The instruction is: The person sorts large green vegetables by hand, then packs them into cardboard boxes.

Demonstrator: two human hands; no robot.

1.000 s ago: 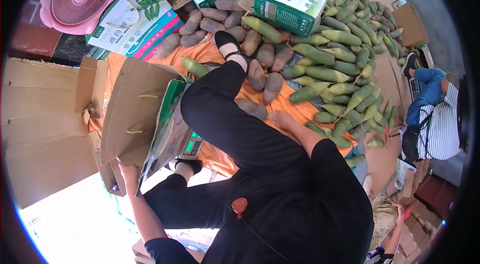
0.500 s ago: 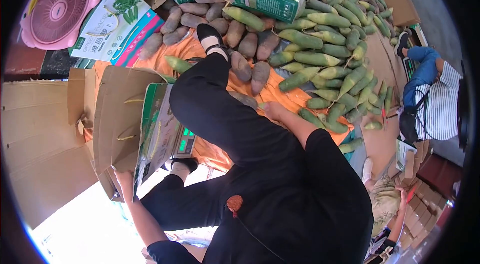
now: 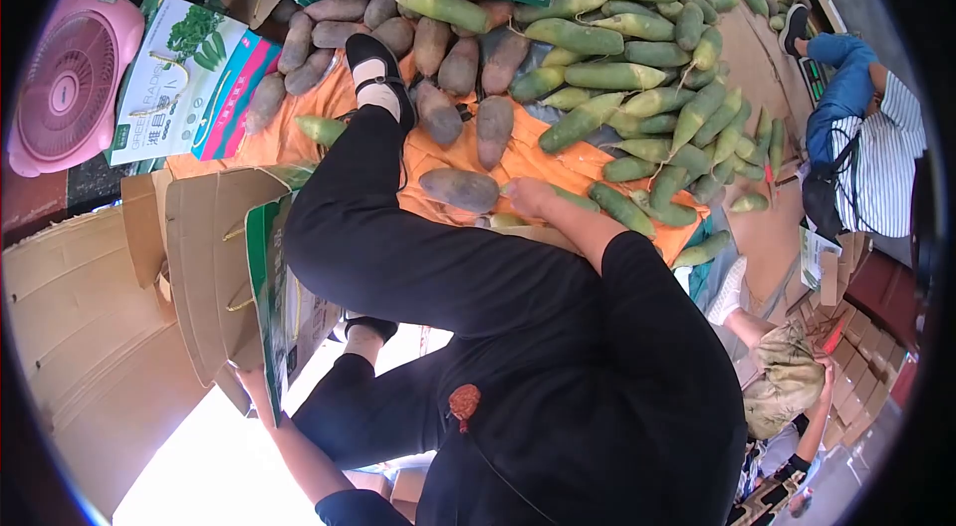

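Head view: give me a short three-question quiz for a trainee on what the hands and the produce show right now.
1. True or false: the left hand has its grip on the lower edge of the cardboard box.
2. Multiple choice: the right hand is down at
A. the pink fan
B. the orange cloth, beside a brown vegetable
C. a co-worker's shoe
3. Short answer: what colour are the long vegetables piled beyond the right hand?

Key: 1 true; 2 B; 3 green.
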